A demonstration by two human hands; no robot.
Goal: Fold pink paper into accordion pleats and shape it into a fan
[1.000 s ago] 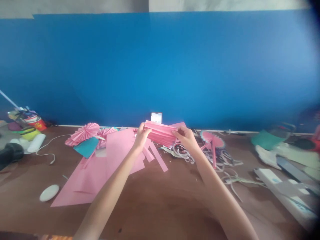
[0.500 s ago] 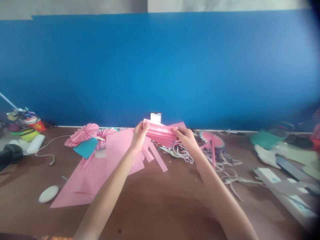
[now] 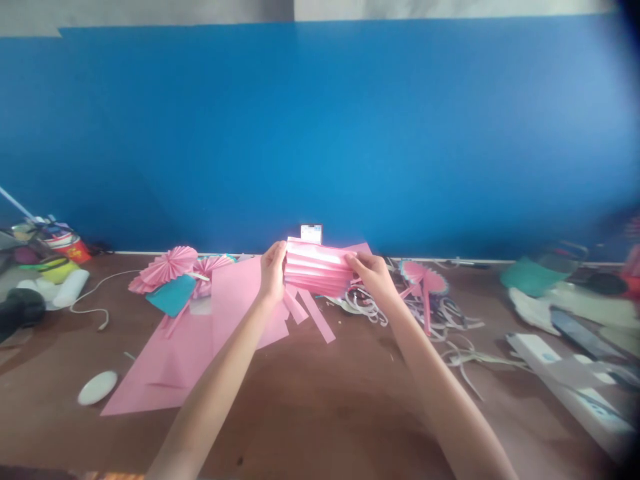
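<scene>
A pink sheet of accordion-pleated paper (image 3: 319, 268) is stretched between my two hands above the far part of the table. My left hand (image 3: 273, 272) grips its left edge, with the fingers mostly behind the paper. At the upper right corner, my right hand (image 3: 369, 270) pinches the sheet between thumb and fingers. Below and to the left lie flat pink paper sheets (image 3: 237, 293), and a loose pink strip (image 3: 319, 317) rests just under the pleated piece. A folded pink paper fan (image 3: 169, 265) sits farther left beside a teal piece (image 3: 173, 295).
A lit phone (image 3: 311, 233) stands against the blue wall (image 3: 320, 133). Curled paper strips (image 3: 367, 305) and another pink fan (image 3: 425, 277) lie right of centre. A power strip (image 3: 565, 380) is at the right, a white oval object (image 3: 97, 388) at the left on the brown table (image 3: 320, 413).
The pleated paper has opened wider and tilted so more of its folds face me. My left hand has turned slightly, its thumb no longer lying over the front of the paper.
</scene>
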